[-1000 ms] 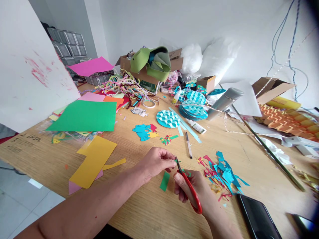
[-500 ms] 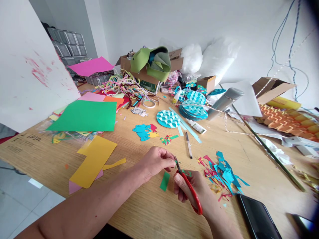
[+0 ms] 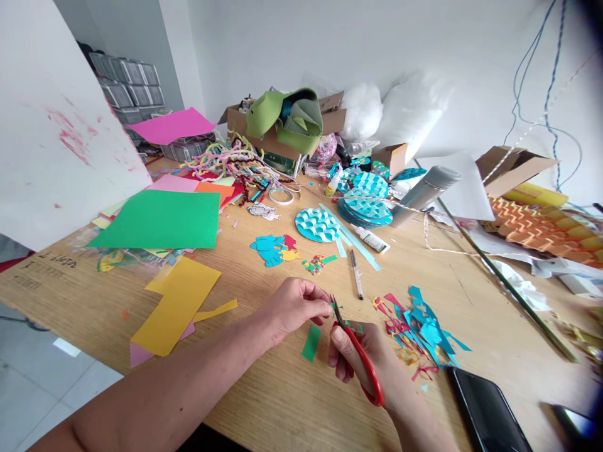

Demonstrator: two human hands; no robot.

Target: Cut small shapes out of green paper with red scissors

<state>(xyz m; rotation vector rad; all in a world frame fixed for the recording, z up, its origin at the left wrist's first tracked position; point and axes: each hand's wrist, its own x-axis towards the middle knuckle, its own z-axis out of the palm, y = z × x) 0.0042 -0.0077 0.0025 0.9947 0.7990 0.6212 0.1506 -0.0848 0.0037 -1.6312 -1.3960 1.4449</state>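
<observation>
At the near edge of a cluttered wooden table (image 3: pixel 264 402), a person's left hand (image 3: pixel 293 307) pinched a tiny green scrap (image 3: pixel 333 307) against the blades of red-handled scissors (image 3: pixel 362 359) worked by the right hand (image 3: pixel 372 361). The scrap was so small that the left fingertips sat just beside the blade tips. A hurried snip could well have nicked a finger or sheared the paper in the wrong place. The piece might also have slipped from the pinch and been lost among the litter. There, a green strip (image 3: pixel 311 343) lay flat on the wood just below the hands, and a heap of blue, red and pink cuttings (image 3: pixel 419 329) sat just to the right.

The left hand was closed, thumb and fingertips pressed together on the scrap, the other fingers curled in. The right hand was closed through the red loops, thumb on top, holding the scissors with the blades pointing away and slightly left. The blades looked nearly shut on the paper, though the gap between them was too small to judge. A pen (image 3: pixel 357 274) lay farther off, and a dark phone (image 3: pixel 485 408) lay at near right.
</observation>
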